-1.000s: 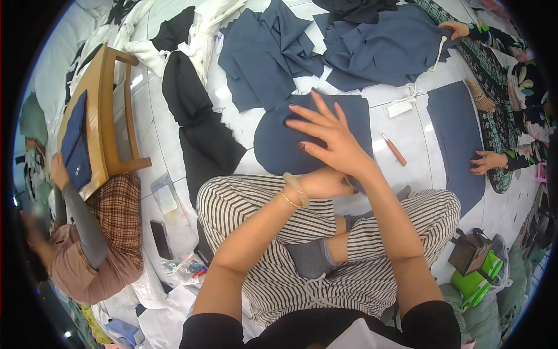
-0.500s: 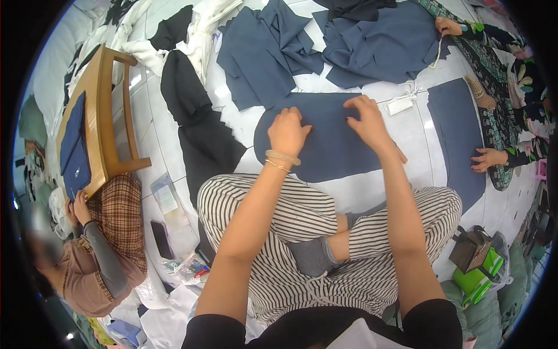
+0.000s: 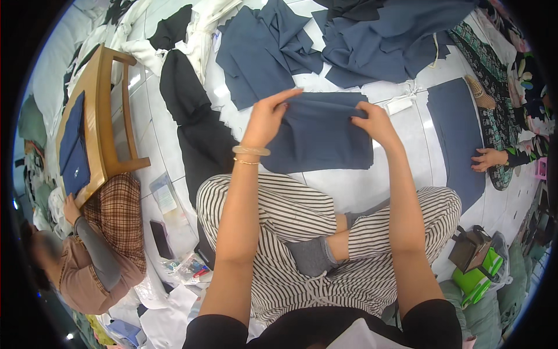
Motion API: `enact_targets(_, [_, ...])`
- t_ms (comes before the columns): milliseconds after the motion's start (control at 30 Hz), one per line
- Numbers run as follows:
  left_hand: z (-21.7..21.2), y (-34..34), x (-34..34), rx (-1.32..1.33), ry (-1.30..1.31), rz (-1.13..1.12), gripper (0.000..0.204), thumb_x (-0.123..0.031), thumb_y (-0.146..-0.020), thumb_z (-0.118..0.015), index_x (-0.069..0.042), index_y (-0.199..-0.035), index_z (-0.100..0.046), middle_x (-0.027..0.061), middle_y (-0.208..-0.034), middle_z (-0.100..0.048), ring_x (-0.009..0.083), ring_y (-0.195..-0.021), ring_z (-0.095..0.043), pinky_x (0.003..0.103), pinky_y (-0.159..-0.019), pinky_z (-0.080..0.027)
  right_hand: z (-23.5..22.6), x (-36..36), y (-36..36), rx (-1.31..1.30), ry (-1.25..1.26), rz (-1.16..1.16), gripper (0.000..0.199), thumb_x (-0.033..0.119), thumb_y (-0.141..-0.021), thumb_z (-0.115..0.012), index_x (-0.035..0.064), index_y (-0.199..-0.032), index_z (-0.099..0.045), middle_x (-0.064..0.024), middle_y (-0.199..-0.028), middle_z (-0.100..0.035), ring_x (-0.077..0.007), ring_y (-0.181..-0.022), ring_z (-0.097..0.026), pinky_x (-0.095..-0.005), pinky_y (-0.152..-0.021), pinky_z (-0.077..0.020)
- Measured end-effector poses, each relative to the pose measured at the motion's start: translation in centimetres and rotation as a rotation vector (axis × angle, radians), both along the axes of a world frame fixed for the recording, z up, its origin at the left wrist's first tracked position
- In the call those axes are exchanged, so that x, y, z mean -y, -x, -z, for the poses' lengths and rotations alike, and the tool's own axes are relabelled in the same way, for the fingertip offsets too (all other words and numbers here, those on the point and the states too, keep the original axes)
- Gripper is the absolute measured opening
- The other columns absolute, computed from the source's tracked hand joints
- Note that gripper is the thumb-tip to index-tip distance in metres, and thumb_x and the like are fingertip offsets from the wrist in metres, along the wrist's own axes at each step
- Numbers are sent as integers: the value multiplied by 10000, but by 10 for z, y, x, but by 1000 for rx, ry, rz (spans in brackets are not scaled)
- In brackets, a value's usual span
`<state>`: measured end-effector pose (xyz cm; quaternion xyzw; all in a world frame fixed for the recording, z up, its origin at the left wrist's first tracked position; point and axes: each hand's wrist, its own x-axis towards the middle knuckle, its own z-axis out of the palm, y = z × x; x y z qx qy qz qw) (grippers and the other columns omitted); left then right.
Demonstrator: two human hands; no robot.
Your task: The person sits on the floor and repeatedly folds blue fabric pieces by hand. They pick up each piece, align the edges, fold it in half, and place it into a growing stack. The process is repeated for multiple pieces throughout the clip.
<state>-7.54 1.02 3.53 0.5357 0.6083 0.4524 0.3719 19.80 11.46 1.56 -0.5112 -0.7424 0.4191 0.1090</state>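
A dark blue cut piece of fabric (image 3: 325, 139) lies on the floor before my crossed legs, its upper part lifted and creased between my hands. At its upper left corner, my left hand (image 3: 268, 119) holds the edge between thumb and stretched fingers. My right hand (image 3: 376, 123) pinches the upper right edge with thumb and fingertips. The fabric partly hides the fingers' undersides. A bracelet and a bangle (image 3: 251, 150) sit on my left wrist.
Heaps of blue fabric (image 3: 256, 52) lie beyond, with black cloth (image 3: 203, 139) to the left. Another blue panel (image 3: 456, 139) is under a co-worker's hand (image 3: 489, 160) at right. A wooden table (image 3: 104, 116), a phone (image 3: 161, 238) and a second seated person are left. A white power strip (image 3: 399, 106) lies nearby.
Both hands went from hovering over the flat, rounded fabric to gripping its upper corners; the piece is now lifted and bunched. The right co-worker's upper hand raised a blue sheet from the far heap.
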Motion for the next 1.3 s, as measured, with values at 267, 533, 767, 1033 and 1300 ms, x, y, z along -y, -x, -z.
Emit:
enact_targets(267, [11, 7, 8, -306, 153, -131, 227, 23, -871, -595, 0, -1062, -716, 94, -1031, -719, 185, -941, -644, 285, -884, -491, 12, -8, -10, -230, 205, 334, 164, 81, -775, -689, -6, -876, -592, -80, -808, -646, -154, -716, -579, -293, -657, -449])
enact_targets(533, [6, 21, 14, -307, 511, 47, 232, -56, -817, -689, 0, -1040, -725, 123, -938, -712, 202, -855, -655, 306, -827, -500, 14, -12, -17, 30, 291, 248, 244, 130, -786, -710, -55, -942, -679, -135, -840, -695, -200, -772, -656, -325, -706, -500])
enact_targets(767, [-6, 27, 17, -103, 723, 84, 243, -27, -787, -689, 16, -1024, -721, 127, -893, -702, 183, -768, -677, 295, -709, -536, 4, -8, -16, -41, 322, 295, 247, 141, -804, -697, -41, -971, -693, -123, -777, -690, -206, -719, -665, -320, -637, -521])
enact_targets(1033, [6, 38, 26, -108, 881, 125, 284, -25, -749, -725, 38, -1024, -692, 107, -848, -662, 152, -700, -663, 255, -660, -580, -1, -9, -22, 112, 592, 157, 87, 88, -827, -652, 8, -808, -623, -85, -650, -645, -168, -531, -662, -255, -485, -527])
enact_targets(1300, [8, 35, 28, -246, 856, 111, 283, -50, -734, -764, 13, -999, -689, 125, -880, -663, 189, -701, -670, 281, -643, -576, -6, -12, -25, 152, 662, 152, 98, 24, -840, -607, -65, -804, -623, -131, -644, -640, -229, -528, -685, -304, -482, -580])
